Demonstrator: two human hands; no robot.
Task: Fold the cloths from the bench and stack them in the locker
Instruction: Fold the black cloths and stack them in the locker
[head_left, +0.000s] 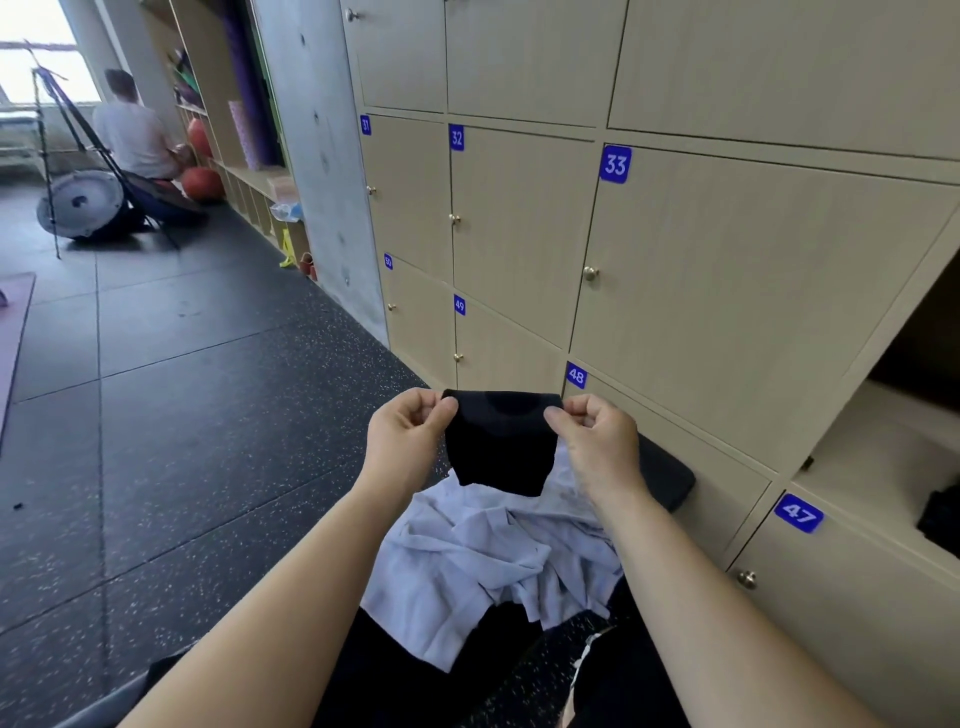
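We are holding the black cloth (501, 447) up in front of us. Our left hand (410, 431) is pinching one top corner between thumb and forefinger and our right hand (597, 436) is pinching the other, so the top edge is running taut between them and the rest is hanging limp. It is hanging over the crumpled pale cloths (483, 561) heaped on the dark bench (667, 478); we cannot tell whether its lower edge is touching them. We are judging it light, thin and very soft, with no stiffness to keep a crease, so the corners are the right place to hold it, and any fold will probably need a flat surface or a firm pinch to stay. The open locker (883, 457) is standing to our right, with a dark stack (940, 519) showing inside at the frame edge.
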